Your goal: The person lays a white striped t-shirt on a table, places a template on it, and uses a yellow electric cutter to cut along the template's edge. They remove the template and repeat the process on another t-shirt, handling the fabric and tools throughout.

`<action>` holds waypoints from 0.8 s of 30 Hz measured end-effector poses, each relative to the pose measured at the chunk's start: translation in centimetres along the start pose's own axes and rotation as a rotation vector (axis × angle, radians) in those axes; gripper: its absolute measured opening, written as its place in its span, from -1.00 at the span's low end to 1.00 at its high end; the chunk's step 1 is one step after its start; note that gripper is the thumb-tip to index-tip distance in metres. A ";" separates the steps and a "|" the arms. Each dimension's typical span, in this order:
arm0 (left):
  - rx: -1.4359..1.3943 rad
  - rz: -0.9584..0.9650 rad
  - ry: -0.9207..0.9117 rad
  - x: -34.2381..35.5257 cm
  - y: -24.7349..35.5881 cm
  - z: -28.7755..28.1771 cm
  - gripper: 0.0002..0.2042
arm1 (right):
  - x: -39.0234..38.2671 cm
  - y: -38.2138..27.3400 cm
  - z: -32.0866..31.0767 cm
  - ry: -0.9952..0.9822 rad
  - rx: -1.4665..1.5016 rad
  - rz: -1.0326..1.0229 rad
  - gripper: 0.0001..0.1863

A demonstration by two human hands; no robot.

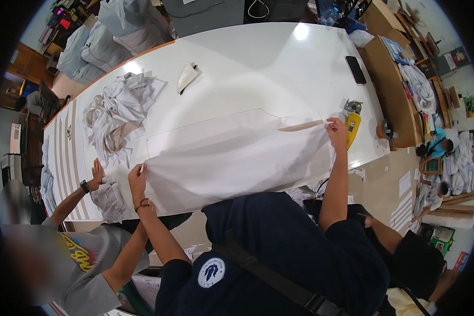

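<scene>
A wide white cloth piece [221, 168] is stretched across the near side of the white table, pulled taut between my two hands. My left hand [138, 179] pinches its left corner, fingers closed on the edge. My right hand [337, 132] pinches its upper right corner, beside a narrow beige strip [300, 126]. Beyond the cloth's far edge, a flat white layer with a thin dark outline [210, 124] shows. A yellow handheld rotary cutter [354, 126] lies just right of my right hand. The cloth's near edge hangs close to my body.
At left, a co-worker's hand [96, 175] rests by crumpled white cloth [126, 102]. A small pale triangular piece [187, 78], a black phone [355, 69] and a tape roll [384, 129] lie farther out. Stuffed sacks [108, 45] stand behind; another person's arm [384, 234] is at right.
</scene>
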State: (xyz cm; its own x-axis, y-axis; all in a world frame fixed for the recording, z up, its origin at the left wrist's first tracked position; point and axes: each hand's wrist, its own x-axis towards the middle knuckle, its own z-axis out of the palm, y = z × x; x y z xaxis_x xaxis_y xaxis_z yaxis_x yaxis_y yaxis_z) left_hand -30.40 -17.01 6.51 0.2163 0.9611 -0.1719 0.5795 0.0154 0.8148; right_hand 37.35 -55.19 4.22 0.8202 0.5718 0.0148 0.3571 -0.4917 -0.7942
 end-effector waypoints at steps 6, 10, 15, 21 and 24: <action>0.135 0.087 0.173 4.1 -1.8 2.7 -0.72 | 0.7 -1.4 3.0 0.066 -0.106 -0.007 -0.76; 0.141 0.119 0.199 5.7 -1.0 3.4 -0.72 | 1.7 -1.2 3.5 0.113 -0.099 -0.057 -0.77; 0.284 0.123 0.193 6.1 0.0 4.3 -0.64 | 2.8 -0.9 4.1 0.143 -0.122 -0.070 -0.80; 0.317 0.171 0.314 6.3 0.1 5.5 -0.51 | 3.8 -0.4 4.6 0.134 -0.090 -0.081 -0.80; 0.372 0.180 0.360 6.6 0.1 5.9 -0.53 | 4.3 -0.3 4.8 0.124 -0.101 -0.089 -0.79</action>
State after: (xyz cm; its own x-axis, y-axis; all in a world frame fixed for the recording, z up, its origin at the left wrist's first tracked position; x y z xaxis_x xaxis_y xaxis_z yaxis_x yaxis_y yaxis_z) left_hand -24.28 -12.29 2.21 0.0931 0.9741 0.2061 0.8110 -0.1943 0.5519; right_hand 38.65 -49.43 1.63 0.8298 0.5341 0.1619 0.4689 -0.5099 -0.7212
